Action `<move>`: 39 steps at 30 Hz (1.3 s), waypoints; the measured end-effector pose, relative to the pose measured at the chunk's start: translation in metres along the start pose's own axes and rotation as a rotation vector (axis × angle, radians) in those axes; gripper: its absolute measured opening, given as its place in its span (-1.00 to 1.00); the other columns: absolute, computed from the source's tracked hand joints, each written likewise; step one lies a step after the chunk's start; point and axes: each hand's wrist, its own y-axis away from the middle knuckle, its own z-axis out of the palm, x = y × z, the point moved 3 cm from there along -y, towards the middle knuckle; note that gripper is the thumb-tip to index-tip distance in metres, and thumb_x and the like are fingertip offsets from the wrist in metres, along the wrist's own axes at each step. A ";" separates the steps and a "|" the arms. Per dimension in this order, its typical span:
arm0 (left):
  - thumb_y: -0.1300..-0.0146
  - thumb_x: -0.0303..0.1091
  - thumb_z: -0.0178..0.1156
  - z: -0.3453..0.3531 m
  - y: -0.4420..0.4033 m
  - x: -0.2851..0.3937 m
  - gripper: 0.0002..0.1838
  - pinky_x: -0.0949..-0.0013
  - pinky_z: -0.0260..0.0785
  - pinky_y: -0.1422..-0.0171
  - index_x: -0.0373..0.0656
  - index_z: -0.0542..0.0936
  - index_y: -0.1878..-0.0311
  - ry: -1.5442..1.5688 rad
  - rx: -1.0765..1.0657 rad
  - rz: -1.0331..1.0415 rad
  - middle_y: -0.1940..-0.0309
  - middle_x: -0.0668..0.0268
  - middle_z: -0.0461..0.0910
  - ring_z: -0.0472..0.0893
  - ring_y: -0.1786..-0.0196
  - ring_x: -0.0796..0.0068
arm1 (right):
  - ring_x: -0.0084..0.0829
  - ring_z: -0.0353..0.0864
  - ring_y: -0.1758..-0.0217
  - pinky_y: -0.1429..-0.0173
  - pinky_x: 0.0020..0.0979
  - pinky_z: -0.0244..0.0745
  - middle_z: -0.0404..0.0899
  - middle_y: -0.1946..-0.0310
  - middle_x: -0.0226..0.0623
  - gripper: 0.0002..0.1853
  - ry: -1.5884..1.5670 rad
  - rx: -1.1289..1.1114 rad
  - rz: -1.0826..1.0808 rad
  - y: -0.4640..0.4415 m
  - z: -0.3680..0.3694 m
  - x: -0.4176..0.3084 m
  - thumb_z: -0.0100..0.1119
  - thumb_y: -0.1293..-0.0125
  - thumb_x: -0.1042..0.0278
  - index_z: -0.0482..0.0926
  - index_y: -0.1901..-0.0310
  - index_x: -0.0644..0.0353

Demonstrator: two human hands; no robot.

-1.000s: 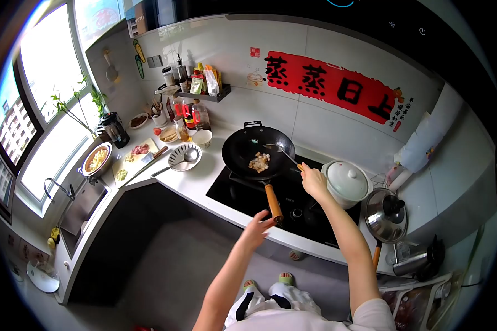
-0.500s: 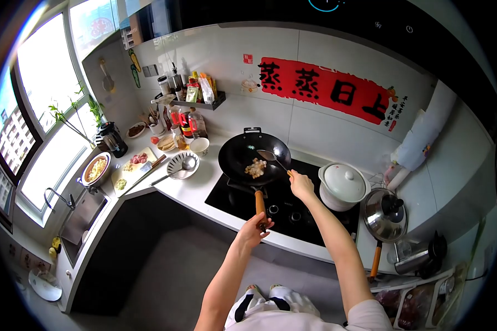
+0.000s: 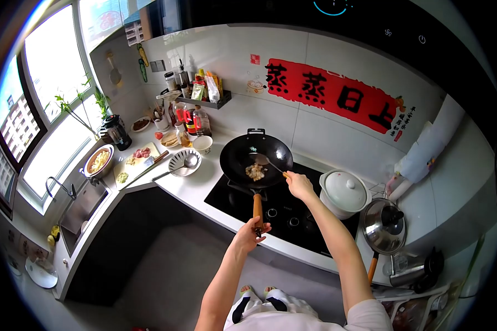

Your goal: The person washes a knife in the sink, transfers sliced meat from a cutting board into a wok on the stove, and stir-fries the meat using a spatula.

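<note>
A black wok (image 3: 233,155) sits on the left part of the dark glass stove (image 3: 226,197). In its bottom lies a small heap of pale and browned food pieces (image 3: 254,172), too small to name. My left hand (image 3: 248,235) is wrapped around the end of the wok's wooden handle (image 3: 258,204), near the counter edge. Right of the wok, my right hand (image 3: 300,186) grips the wooden handle of a spatula (image 3: 262,159). The spatula's metal blade is inside the wok, right at the upper edge of the food.
A white lidded pot (image 3: 345,191) stands right of the wok, with a metal pan lid (image 3: 383,226) beyond. Leftward are a striped bowl with a ladle (image 3: 178,164), a cutting board (image 3: 122,179) with chopped food, a cleaver and a sink (image 3: 83,212). Bottles line the wall.
The spatula blade has dropped lower in the wok, closer to the food. Both hands keep their hold. The whole view has shifted slightly.
</note>
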 end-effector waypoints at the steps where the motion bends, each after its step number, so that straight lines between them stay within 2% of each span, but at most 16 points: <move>1: -0.35 -0.04 0.01 0.001 0.001 0.000 -0.72 0.10 0.16 -0.17 0.02 0.45 0.04 -0.001 0.001 0.000 0.19 0.32 0.66 0.58 -0.04 0.35 | -0.04 0.57 -0.02 -0.08 -0.07 0.48 0.60 0.06 -0.03 -0.63 0.003 -0.025 -0.025 0.002 -0.001 -0.003 0.00 -0.35 0.19 0.50 -0.17 -0.03; 5: -0.36 0.00 -0.08 0.004 0.006 0.000 -0.68 0.12 0.12 -0.19 0.04 0.44 0.00 0.000 0.007 -0.002 0.11 0.31 0.64 0.57 -0.06 0.38 | -0.03 0.58 -0.01 -0.07 -0.07 0.48 0.61 0.08 -0.06 -0.63 0.005 -0.056 -0.062 -0.004 0.020 0.003 0.01 -0.35 0.20 0.49 -0.17 -0.04; 6: -0.36 0.01 -0.10 0.005 0.007 0.001 -0.67 0.12 0.12 -0.20 0.05 0.44 -0.01 0.001 0.008 0.000 0.08 0.31 0.63 0.56 -0.06 0.38 | -0.02 0.60 0.05 -0.02 -0.06 0.51 0.63 0.13 -0.06 -0.63 0.047 -0.047 -0.061 -0.006 0.020 0.003 0.02 -0.34 0.20 0.49 -0.17 -0.04; 9: -0.37 -0.01 -0.13 0.004 0.011 0.006 -0.66 0.11 0.11 -0.21 0.05 0.42 -0.06 -0.034 0.004 0.006 0.00 0.31 0.61 0.56 -0.06 0.39 | -0.01 0.63 0.12 0.05 -0.05 0.53 0.65 0.19 -0.05 -0.63 0.087 0.047 -0.035 -0.005 0.013 0.006 0.02 -0.34 0.21 0.50 -0.16 -0.05; 13: -0.38 -0.03 -0.14 0.000 0.011 0.002 -0.65 0.10 0.12 -0.22 0.03 0.42 -0.09 -0.011 0.013 0.016 -0.01 0.31 0.60 0.57 -0.05 0.41 | 0.00 0.66 0.21 0.13 -0.06 0.56 0.66 0.31 -0.02 -0.65 0.064 0.173 -0.105 -0.015 0.008 0.015 0.03 -0.32 0.24 0.53 -0.12 0.03; 18: -0.41 -0.07 -0.18 0.001 0.010 0.001 -0.65 0.10 0.14 -0.24 0.01 0.41 -0.11 0.025 -0.001 0.003 -0.01 0.29 0.60 0.58 -0.02 0.42 | -0.04 0.65 0.15 0.06 -0.07 0.56 0.66 0.22 -0.07 -0.64 0.074 0.122 0.014 -0.024 0.017 0.019 0.03 -0.34 0.19 0.52 -0.14 -0.03; 22: -0.42 -0.08 -0.19 0.002 0.013 0.002 -0.64 0.09 0.14 -0.24 0.01 0.39 -0.14 0.011 0.008 -0.002 -0.01 0.29 0.61 0.59 -0.02 0.41 | -0.03 0.63 0.08 0.01 -0.05 0.54 0.64 0.17 -0.02 -0.65 0.039 0.016 -0.020 -0.014 0.020 0.013 0.03 -0.34 0.20 0.52 -0.14 -0.07; 25: -0.42 -0.08 -0.20 0.004 0.013 0.000 -0.63 0.06 0.13 -0.27 0.01 0.37 -0.17 0.008 -0.003 0.004 0.00 0.28 0.62 0.58 -0.05 0.40 | -0.02 0.64 0.11 0.04 -0.05 0.54 0.65 0.20 -0.03 -0.65 0.030 0.065 -0.108 -0.006 0.015 0.012 0.02 -0.34 0.20 0.52 -0.14 -0.05; 30: -0.43 -0.08 -0.22 0.010 0.016 0.001 -0.61 0.03 0.07 -0.32 0.00 0.36 -0.20 0.008 0.002 0.014 -0.02 0.28 0.62 0.55 -0.09 0.38 | -0.01 0.65 0.17 0.10 -0.06 0.55 0.65 0.25 -0.05 -0.65 0.093 0.145 -0.038 -0.030 0.018 0.021 0.01 -0.35 0.18 0.52 -0.13 -0.02; 35: -0.42 -0.08 -0.22 0.009 0.020 -0.001 -0.63 0.05 0.05 -0.32 0.02 0.38 -0.15 0.021 0.002 0.018 -0.03 0.29 0.61 0.54 -0.10 0.41 | 0.00 0.64 0.14 0.04 -0.07 0.54 0.65 0.23 -0.02 -0.66 0.081 0.101 -0.035 -0.036 0.031 0.022 0.01 -0.35 0.19 0.53 -0.12 -0.03; 39: -0.38 -0.07 -0.18 0.014 0.033 0.002 -0.65 0.06 0.03 -0.33 0.05 0.41 -0.10 0.013 0.024 0.063 -0.04 0.32 0.61 0.53 -0.11 0.45 | -0.01 0.63 0.11 0.03 -0.05 0.53 0.63 0.20 0.03 -0.65 0.023 0.067 -0.117 -0.011 0.012 0.012 0.04 -0.32 0.21 0.54 -0.12 0.00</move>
